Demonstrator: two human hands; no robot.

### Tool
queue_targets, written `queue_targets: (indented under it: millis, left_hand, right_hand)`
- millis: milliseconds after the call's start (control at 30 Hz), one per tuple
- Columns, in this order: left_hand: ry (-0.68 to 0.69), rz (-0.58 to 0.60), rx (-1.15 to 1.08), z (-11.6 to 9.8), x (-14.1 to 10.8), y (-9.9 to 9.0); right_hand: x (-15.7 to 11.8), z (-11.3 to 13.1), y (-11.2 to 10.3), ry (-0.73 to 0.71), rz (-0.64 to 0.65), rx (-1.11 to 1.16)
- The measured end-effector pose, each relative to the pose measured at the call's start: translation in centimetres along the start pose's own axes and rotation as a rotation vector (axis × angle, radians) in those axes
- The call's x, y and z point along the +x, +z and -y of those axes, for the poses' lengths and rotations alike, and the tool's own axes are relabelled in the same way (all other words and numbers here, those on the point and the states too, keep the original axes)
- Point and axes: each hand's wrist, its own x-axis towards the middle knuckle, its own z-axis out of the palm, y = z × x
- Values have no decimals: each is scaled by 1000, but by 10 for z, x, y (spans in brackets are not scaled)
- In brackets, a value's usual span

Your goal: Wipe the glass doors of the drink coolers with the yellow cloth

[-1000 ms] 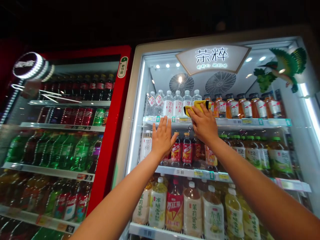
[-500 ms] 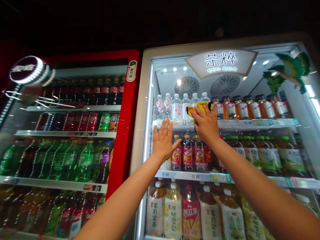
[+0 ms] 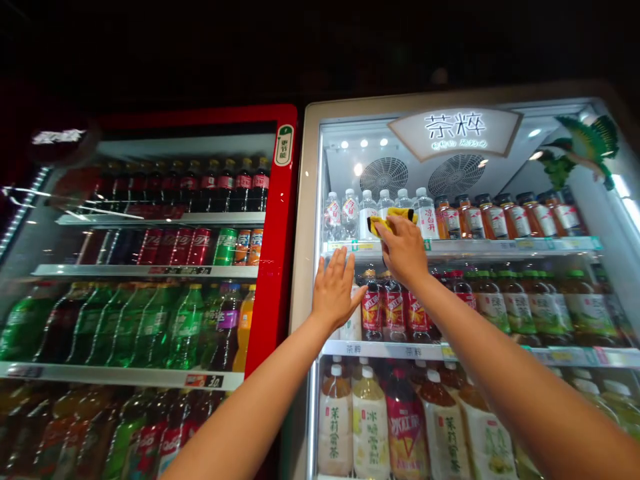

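My left hand (image 3: 334, 293) is spread flat against the glass door (image 3: 505, 167) of the lit drinks fridge, near its left frame. Nothing is in its fingers. Higher and to the right, my right hand (image 3: 406, 250) presses a yellow cloth (image 3: 400, 215) with black edging to the same glass. Behind the cloth, clear water bottles (image 3: 350, 212) stand on the top shelf, some partly covered. Red-labelled tea bottles (image 3: 395, 307) show through the glass between my forearms.
A red-framed fridge (image 3: 280, 220) with cola, cans and green bottles stands directly to the left. On the right door, a fan-shaped sign (image 3: 455, 133) sits at the top and a green bird decoration (image 3: 585, 150) at the upper right. Amber bottles (image 3: 485, 217) line the top shelf.
The cloth and my right hand have slid left across the glass, uncovering a water bottle on the right. My left hand stays spread near the door's left side. The view has shifted slightly left.
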Motion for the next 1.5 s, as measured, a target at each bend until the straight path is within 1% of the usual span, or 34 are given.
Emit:
queue_targets:
  millis: [67, 100, 167, 233, 300, 333, 400, 467, 500, 567, 633, 700, 767, 800, 867, 933, 967, 1000, 1067, 1133, 1200, 1233, 1300, 1367, 1400, 1433, 1500]
  left_hand:
    - [-1, -18, 4, 5, -2, -3]
    - [-4, -25, 4, 7, -4, -4]
    - [-3, -36, 1, 11, -10, -6]
    - [10, -42, -3, 15, -19, -7]
    - [35, -47, -9, 20, -27, -7]
    - [48, -50, -11, 22, -30, -7]
    - [62, -58, -9, 25, -34, -6]
    - [64, -64, -1, 27, -37, -5]
    - [61, -64, 1, 28, -38, -5]
    - [55, -59, -2, 30, -42, -4]
    - [58, -50, -9, 31, -49, -4]
    - [70, -43, -15, 33, -58, -5]
    - [88, -39, -17, 35, -66, -6]
    - [97, -38, -16, 37, -70, -7]
    - [112, -39, -9, 38, -74, -8]
    - [116, -41, 0, 39, -76, -9]
    - [115, -41, 4, 39, -77, -9]
    - [113, -39, 8, 39, -78, -9]
    - [110, -33, 10, 39, -83, -10]
    - [117, -21, 5, 38, -89, -11]
    - [133, -6, -6, 38, -97, -13]
    - [142, 2, -10, 38, -100, -13]
    - [153, 15, -14, 38, -105, -14]
    - [153, 22, -8, 37, -109, -15]
    - [154, 23, -4, 37, -111, -16]
    - [155, 23, 1, 36, -113, -16]
    - [155, 28, 8, 34, -118, -18]
  right_hand:
    - [14, 19, 9, 22, 6, 26]
    - [15, 28, 12, -3, 23, 44]
    - [6, 39, 12, -102, 65, 81]
    - [-9, 38, 8, -220, 103, 111]
    - [-19, 31, 3, -293, 122, 130]
    - [-19, 28, 4, -292, 117, 134]
    - [-7, 30, 10, -215, 75, 136]
    - [11, 43, 22, -112, 35, 142]
    - [20, 51, 29, -87, 34, 152]
    - [28, 66, 38, -119, 75, 182]
    - [24, 73, 40, -228, 140, 211]
    - [14, 69, 34, -336, 186, 224]
    - [7, 61, 27, -379, 198, 216]
    - [8, 58, 26, -365, 192, 206]
    - [15, 61, 29, -276, 160, 181]
    - [26, 74, 38, -188, 131, 174]
    - [30, 81, 42, -174, 128, 183]
    - [32, 88, 46, -189, 134, 201]
    - [30, 95, 48, -292, 170, 260]
    - [23, 91, 44, -423, 216, 318]
    - [19, 81, 37, -491, 250, 336]
    - [19, 76, 34, -489, 257, 326]
    - [24, 75, 33, -416, 238, 280]
    - [29, 85, 36, -322, 201, 244]
    - [29, 92, 38, -298, 192, 241]
    - [26, 99, 40, -298, 198, 250]
    - [15, 108, 38, -369, 255, 291]
